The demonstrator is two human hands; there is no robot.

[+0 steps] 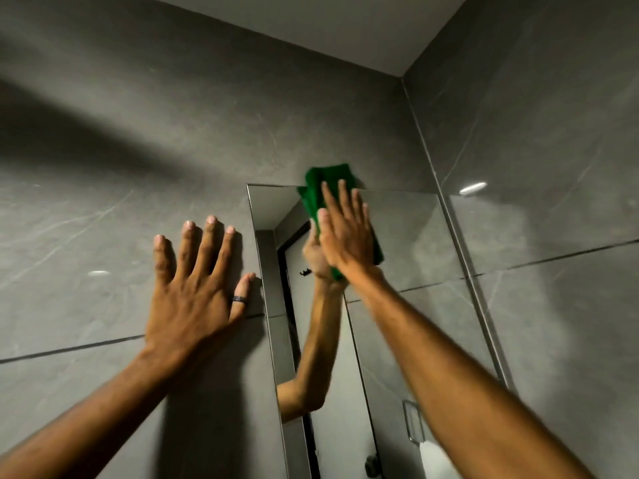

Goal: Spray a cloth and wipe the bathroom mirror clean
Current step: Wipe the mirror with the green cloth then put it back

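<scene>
Right hand point(347, 233), cloth point(323, 188) at mirror point(408, 236) top edge

Walls here are big dark grey stone-look tiles point(103, 167) with pale veins running through them and thin dark grout lines point(69, 348) between the slabs. A plain white ceiling point(345, 25) sits up top, meeting the walls at the corner. A slim metal trim strip point(449, 216) runs down that corner. The glossy side wall point(553, 133) picks up a small bright oval glare spot point(472, 188), and there's another fainter one point(98, 272) on the left.
</scene>
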